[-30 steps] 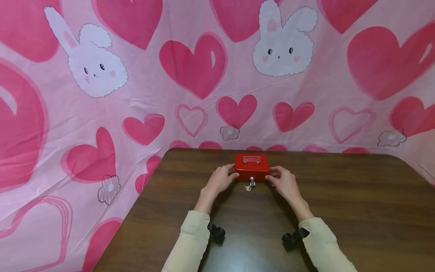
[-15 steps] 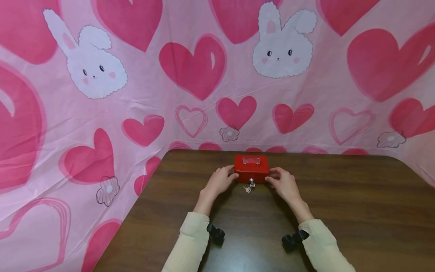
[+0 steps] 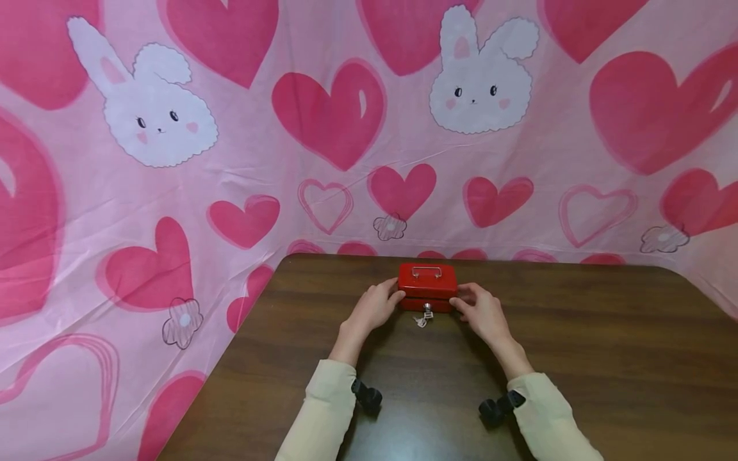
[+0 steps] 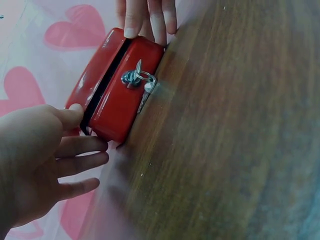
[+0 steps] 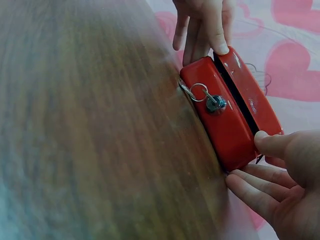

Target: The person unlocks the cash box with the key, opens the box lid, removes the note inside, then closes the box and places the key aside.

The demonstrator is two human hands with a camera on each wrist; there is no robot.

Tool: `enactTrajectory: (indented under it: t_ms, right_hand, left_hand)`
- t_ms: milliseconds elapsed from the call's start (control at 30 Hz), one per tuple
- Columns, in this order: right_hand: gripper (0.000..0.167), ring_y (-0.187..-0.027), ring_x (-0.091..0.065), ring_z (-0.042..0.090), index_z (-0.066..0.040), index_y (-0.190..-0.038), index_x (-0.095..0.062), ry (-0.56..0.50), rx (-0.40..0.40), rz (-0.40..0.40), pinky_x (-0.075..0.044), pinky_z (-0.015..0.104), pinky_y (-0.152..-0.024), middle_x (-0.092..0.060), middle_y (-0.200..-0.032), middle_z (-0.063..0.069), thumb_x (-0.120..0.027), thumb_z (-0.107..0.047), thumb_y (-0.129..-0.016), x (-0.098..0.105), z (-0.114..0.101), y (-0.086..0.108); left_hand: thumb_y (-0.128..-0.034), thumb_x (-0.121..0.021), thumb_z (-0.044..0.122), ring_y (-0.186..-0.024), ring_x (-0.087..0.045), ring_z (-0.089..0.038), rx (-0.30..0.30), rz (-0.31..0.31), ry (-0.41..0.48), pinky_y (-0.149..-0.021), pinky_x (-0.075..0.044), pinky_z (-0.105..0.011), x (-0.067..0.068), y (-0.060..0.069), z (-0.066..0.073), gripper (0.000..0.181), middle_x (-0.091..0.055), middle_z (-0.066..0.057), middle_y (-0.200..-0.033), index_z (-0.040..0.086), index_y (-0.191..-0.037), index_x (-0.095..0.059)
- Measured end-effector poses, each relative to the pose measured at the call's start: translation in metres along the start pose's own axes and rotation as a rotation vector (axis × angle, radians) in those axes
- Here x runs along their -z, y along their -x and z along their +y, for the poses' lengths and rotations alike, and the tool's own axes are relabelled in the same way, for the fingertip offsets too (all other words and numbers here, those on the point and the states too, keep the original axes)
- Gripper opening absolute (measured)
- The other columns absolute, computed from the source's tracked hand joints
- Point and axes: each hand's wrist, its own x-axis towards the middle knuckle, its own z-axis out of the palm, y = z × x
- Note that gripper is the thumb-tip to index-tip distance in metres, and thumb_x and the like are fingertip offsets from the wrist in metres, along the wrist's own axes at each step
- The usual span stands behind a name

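A small red metal cash box [image 3: 427,305] stands near the far edge of the table. Its lid [image 3: 412,283], with a folding wire handle [image 3: 427,273] on top, is raised a little, leaving a dark gap along the front. From the left, my left hand [image 3: 371,306] holds the lid's corner, thumb [image 4: 75,114] at its front edge. My right hand [image 3: 482,314] grips the opposite corner in the same way, its thumb [image 5: 263,141] under the front edge. A ring with keys [image 4: 148,86] hangs from the lock [image 4: 130,78]. The box's inside is hidden.
The brown wood-grain table [image 3: 426,384] stretches around the box. Behind it hangs a pink cloth [image 3: 346,211] printed with hearts and rabbits. A black wrist camera [image 3: 369,396] sits on the left sleeve and another black camera [image 3: 494,410] on the right.
The lid has come up slightly at the front, and a dark gap now shows between it and the box. Both hands stay at its corners. The head view has shifted slightly.
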Motion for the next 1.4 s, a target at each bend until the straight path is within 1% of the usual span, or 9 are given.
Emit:
enactTrajectory:
  t_ms: [233, 500, 567, 633, 733, 800, 933, 1133, 1400]
  right_hand:
    - [0.043, -0.082, -0.074, 0.026, 0.001, -0.130, -0.057, 0.001, 0.003, 0.016, -0.061, 0.032, -0.068, -0.067, -0.121, 0.026, -0.067, -0.023, -0.096, 0.001, -0.003, -0.001]
    - [0.040, -0.077, -0.071, 0.023, -0.001, -0.127, -0.061, 0.019, 0.019, 0.074, -0.057, 0.024, -0.063, -0.067, -0.123, 0.022, -0.067, -0.025, -0.095, -0.002, -0.002, 0.003]
    - [0.039, -0.082, -0.072, 0.025, -0.001, -0.126, -0.062, 0.028, 0.028, 0.088, -0.058, 0.028, -0.066, -0.068, -0.121, 0.022, -0.067, -0.025, -0.095, -0.003, -0.002, 0.003]
    - [0.038, -0.091, -0.071, 0.030, -0.001, -0.125, -0.063, 0.043, 0.041, 0.103, -0.059, 0.037, -0.076, -0.069, -0.120, 0.022, -0.067, -0.024, -0.095, -0.003, -0.002, 0.003]
    - [0.036, -0.106, -0.067, 0.034, 0.000, -0.122, -0.065, 0.071, 0.054, 0.129, -0.054, 0.048, -0.091, -0.070, -0.119, 0.021, -0.066, -0.025, -0.096, -0.002, -0.004, 0.002]
    - [0.036, -0.109, -0.066, 0.036, 0.000, -0.121, -0.066, 0.083, 0.057, 0.146, -0.050, 0.052, -0.096, -0.070, -0.117, 0.021, -0.066, -0.026, -0.096, -0.001, -0.006, 0.002]
    - [0.035, -0.105, -0.066, 0.035, -0.001, -0.117, -0.068, 0.080, 0.065, 0.192, -0.051, 0.051, -0.093, -0.072, -0.113, 0.020, -0.067, -0.028, -0.095, 0.000, -0.010, -0.002]
    - [0.033, -0.103, -0.067, 0.034, -0.001, -0.117, -0.067, 0.081, 0.120, 0.194, -0.052, 0.051, -0.094, -0.072, -0.113, 0.020, -0.065, -0.027, -0.097, 0.004, -0.013, -0.008]
    - [0.041, -0.111, -0.065, 0.040, 0.001, -0.135, -0.058, 0.099, 0.184, 0.155, -0.049, 0.054, -0.100, -0.064, -0.130, 0.025, -0.061, -0.015, -0.097, 0.011, -0.018, -0.013]
  left_hand:
    - [-0.1019, -0.054, 0.033, -0.124, -0.061, -0.027, 0.005, 0.030, 0.000, -0.107, -0.047, -0.047, 0.001, -0.002, 0.000, 0.051, -0.064, -0.011, -0.135, 0.007, -0.145, -0.050]
    - [-0.1005, -0.056, 0.036, -0.119, -0.064, -0.026, 0.022, 0.063, 0.068, -0.104, -0.049, -0.046, 0.001, 0.001, -0.001, 0.048, -0.067, -0.009, -0.130, 0.009, -0.140, -0.057]
    - [-0.1004, -0.056, 0.036, -0.118, -0.064, -0.026, 0.023, 0.078, 0.076, -0.103, -0.049, -0.046, 0.001, 0.001, -0.001, 0.047, -0.068, -0.008, -0.129, 0.009, -0.138, -0.059]
    - [-0.1005, -0.056, 0.036, -0.119, -0.064, -0.026, 0.020, 0.088, 0.085, -0.104, -0.049, -0.046, 0.002, 0.000, 0.000, 0.046, -0.068, -0.009, -0.129, 0.008, -0.137, -0.060]
    - [-0.1007, -0.056, 0.036, -0.120, -0.063, -0.026, 0.011, 0.097, 0.108, -0.105, -0.048, -0.045, 0.003, 0.000, 0.000, 0.046, -0.066, -0.010, -0.131, 0.008, -0.137, -0.059]
    - [-0.1004, -0.057, 0.034, -0.120, -0.063, -0.026, -0.005, 0.100, 0.126, -0.106, -0.048, -0.044, 0.004, 0.000, 0.000, 0.046, -0.066, -0.010, -0.132, 0.007, -0.138, -0.058]
    - [-0.1001, -0.059, 0.029, -0.119, -0.065, -0.026, -0.052, 0.098, 0.173, -0.105, -0.049, -0.042, 0.007, -0.001, -0.001, 0.048, -0.065, -0.013, -0.132, 0.005, -0.141, -0.054]
    - [-0.0995, -0.060, 0.025, -0.120, -0.064, -0.025, -0.067, 0.097, 0.192, -0.106, -0.048, -0.040, 0.011, -0.004, -0.001, 0.049, -0.065, -0.013, -0.133, 0.005, -0.143, -0.051]
    - [-0.0986, -0.062, 0.025, -0.124, -0.062, -0.027, -0.069, 0.100, 0.240, -0.109, -0.046, -0.042, 0.018, -0.010, 0.003, 0.050, -0.063, -0.013, -0.135, 0.009, -0.145, -0.049]
